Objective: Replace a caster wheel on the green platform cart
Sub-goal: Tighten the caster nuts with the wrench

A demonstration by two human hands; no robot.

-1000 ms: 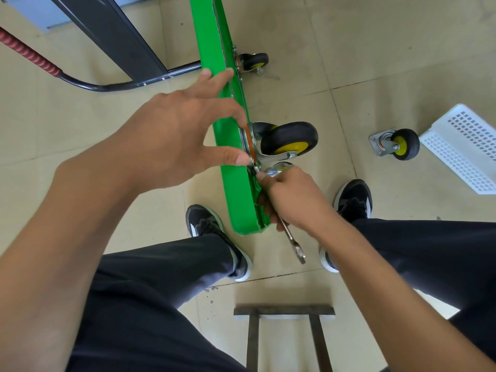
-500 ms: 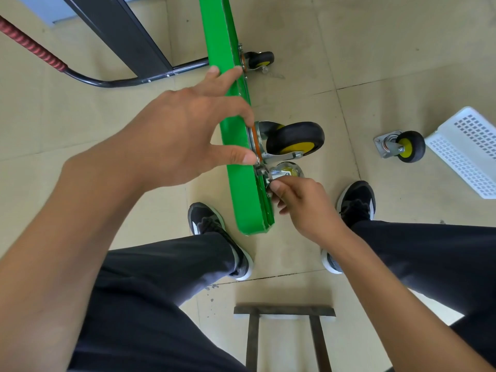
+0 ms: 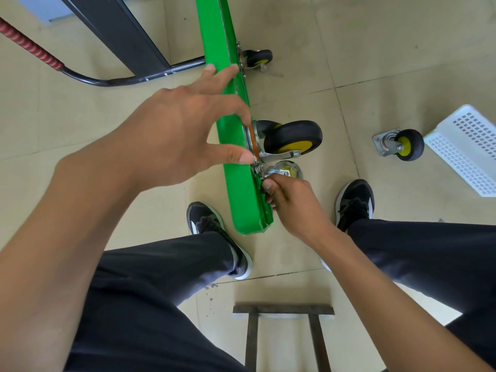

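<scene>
The green platform cart (image 3: 236,157) is stood on its edge on the floor, deck side toward the left hand (image 3: 171,138), caster side toward the right hand (image 3: 292,205). The mounted caster wheel (image 3: 292,139) is seen just beyond the left thumb tip, its plate flat against the cart's underside. The plate edge is pinched and steadied by the left thumb and forefinger, with the remaining left fingers laid straight over the cart's rim further out. The right hand, just below that caster, is curled around something small at the plate's near corner, apparently a fastener; whether a tool is also gripped cannot be told, since the palm hides it. A glassy round object (image 3: 288,170) sits just above the right knuckles; what it is cannot be told. A loose caster (image 3: 400,145) lies well to the right of the right hand, beside a white basket (image 3: 467,149). Step in hand is judged as fastening work at the plate corner, though tightening or loosening cannot be settled. Next, the plate must be kept aligned by the left hand while the fastener is turned.
</scene>
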